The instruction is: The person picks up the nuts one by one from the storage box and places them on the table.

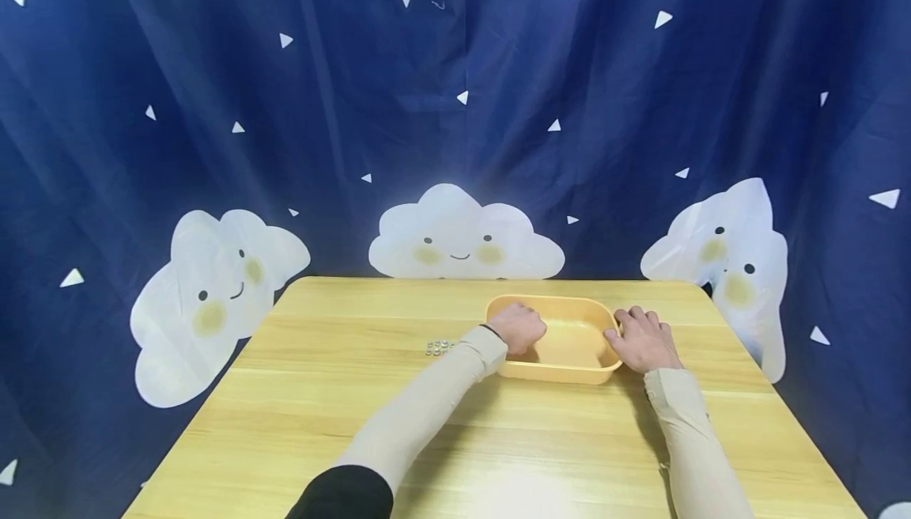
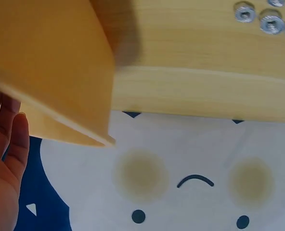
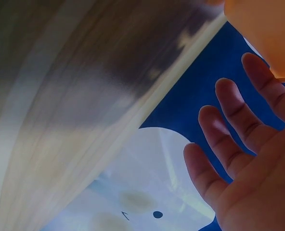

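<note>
An orange-yellow plastic bin (image 1: 569,375), rectangular with rounded corners, stands on the wooden table. Reaching over its left end, my left hand (image 1: 522,329) is inside with bent fingers; the bin wall hides the fingertips in the left wrist view, and I cannot tell what they hold. My right hand (image 1: 644,339) grips the right end, thumb over the rim and the other fingers spread along the outside. Those fingers (image 3: 214,127) look nearly straight in the right wrist view. Several small silver socket-head screws (image 2: 271,23) stand grouped on the table left of the bin.
The light wooden table (image 1: 342,400) ends at a straight back edge just behind the bin. Around it hangs a dark blue curtain (image 1: 384,92) printed with white clouds and triangles. My left forearm passes close to the screws.
</note>
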Demonstrator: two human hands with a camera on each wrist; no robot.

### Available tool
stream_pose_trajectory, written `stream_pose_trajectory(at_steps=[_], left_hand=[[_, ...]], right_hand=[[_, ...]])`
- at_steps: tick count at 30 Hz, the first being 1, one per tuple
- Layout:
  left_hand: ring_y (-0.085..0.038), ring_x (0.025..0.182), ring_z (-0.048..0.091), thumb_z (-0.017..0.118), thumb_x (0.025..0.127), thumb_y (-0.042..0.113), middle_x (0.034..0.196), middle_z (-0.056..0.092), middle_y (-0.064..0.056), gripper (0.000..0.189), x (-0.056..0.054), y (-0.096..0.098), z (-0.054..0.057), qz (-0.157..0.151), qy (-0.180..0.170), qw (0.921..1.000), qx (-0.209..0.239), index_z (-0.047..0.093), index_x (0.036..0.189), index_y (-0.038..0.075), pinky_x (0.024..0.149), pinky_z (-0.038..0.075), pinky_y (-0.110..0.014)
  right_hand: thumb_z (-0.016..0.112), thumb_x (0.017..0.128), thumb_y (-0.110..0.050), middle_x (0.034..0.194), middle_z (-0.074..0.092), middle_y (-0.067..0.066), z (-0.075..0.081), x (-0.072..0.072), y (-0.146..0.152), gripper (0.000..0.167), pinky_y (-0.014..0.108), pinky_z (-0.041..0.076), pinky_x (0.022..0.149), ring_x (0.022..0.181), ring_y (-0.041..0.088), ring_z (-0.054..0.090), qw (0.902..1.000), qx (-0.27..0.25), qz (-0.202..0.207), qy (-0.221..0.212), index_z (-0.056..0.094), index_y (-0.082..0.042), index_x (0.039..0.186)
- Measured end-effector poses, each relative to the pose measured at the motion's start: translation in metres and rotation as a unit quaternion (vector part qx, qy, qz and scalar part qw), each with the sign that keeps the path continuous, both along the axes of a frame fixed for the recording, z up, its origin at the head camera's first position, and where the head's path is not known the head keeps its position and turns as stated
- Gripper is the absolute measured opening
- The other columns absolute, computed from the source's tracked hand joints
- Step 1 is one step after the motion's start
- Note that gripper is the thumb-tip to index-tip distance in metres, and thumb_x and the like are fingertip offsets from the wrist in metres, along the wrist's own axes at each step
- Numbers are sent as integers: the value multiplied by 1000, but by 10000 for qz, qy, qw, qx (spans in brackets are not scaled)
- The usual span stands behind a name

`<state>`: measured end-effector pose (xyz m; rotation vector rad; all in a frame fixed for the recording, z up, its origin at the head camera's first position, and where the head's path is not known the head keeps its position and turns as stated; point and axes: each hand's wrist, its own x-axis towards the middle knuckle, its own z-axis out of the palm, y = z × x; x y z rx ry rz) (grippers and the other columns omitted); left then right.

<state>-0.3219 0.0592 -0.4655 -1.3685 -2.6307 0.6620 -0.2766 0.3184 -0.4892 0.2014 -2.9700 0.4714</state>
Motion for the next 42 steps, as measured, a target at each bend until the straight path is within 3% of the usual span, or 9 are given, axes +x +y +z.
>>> stream_pose_trajectory(at_steps=[4, 8, 15, 21, 26, 34, 38, 42], left_hand=[[-8, 71, 55, 62, 87, 4, 69, 56, 10, 37, 1, -8, 9, 148, -176, 9997, 89, 40, 63, 22, 73, 51, -23], [-9, 63, 34, 58, 82, 1, 61, 34, 9, 40, -3, -15, 10, 195, -242, 9991, 271, 33, 59, 23, 60, 35, -24], [-8, 61, 25, 50, 73, -1, 61, 24, 8, 36, -4, -27, 19, 4, -354, 9981, 496, 27, 59, 23, 57, 26, -21], [-8, 59, 15, 47, 69, -1, 62, 15, 6, 36, -2, -37, 30, 50, -648, 9957, 664, 21, 60, 22, 54, 16, -21], [-8, 58, 16, 45, 67, -11, 61, 17, 6, 40, -6, -47, 36, 185, -889, 9931, 744, 22, 58, 21, 52, 16, -21], [-8, 57, 20, 53, 73, -13, 60, 21, 6, 48, -12, -69, 43, 335, -1142, 9884, 946, 24, 56, 22, 51, 19, -20], [-7, 60, 32, 59, 75, -12, 61, 38, 8, 45, -11, -80, 48, 355, -1285, 9845, 1140, 34, 56, 21, 54, 29, -19], [-9, 69, 52, 63, 79, -8, 73, 64, 5, 29, -11, -92, 51, 372, -1278, 9824, 1309, 58, 62, 15, 64, 47, -20]], right_hand=[[51, 100, -34, 129, 58, 29, 0, 0, -1, 46, 70, 40, 88, 114, 54, 51, 10000, -8, 13, 7, 60, 0, 130], [50, 101, -34, 128, 58, 29, 0, 2, -1, 47, 70, 40, 88, 114, 54, 51, 10000, -16, 28, -3, 60, 0, 130], [50, 101, -34, 129, 58, 30, 1, 2, -1, 48, 70, 41, 88, 113, 55, 51, 10000, -12, 69, 16, 59, 1, 132], [49, 101, -35, 129, 58, 30, 0, 1, 0, 47, 70, 41, 87, 113, 55, 51, 10000, 0, 65, 17, 60, 0, 130], [49, 101, -36, 127, 58, 30, 0, 2, 2, 47, 69, 41, 86, 111, 54, 52, 10000, -17, 70, 46, 60, 0, 129], [49, 102, -35, 130, 57, 31, 0, 3, 1, 48, 70, 40, 87, 113, 55, 51, 10000, -41, 72, -15, 59, 1, 131], [49, 102, -35, 131, 56, 31, 0, 4, 0, 49, 70, 40, 88, 114, 55, 50, 9999, -45, 90, -65, 59, 2, 133], [48, 103, -36, 131, 55, 33, 1, 3, 0, 51, 72, 40, 88, 114, 57, 49, 9999, -59, 103, -79, 57, 3, 134]])
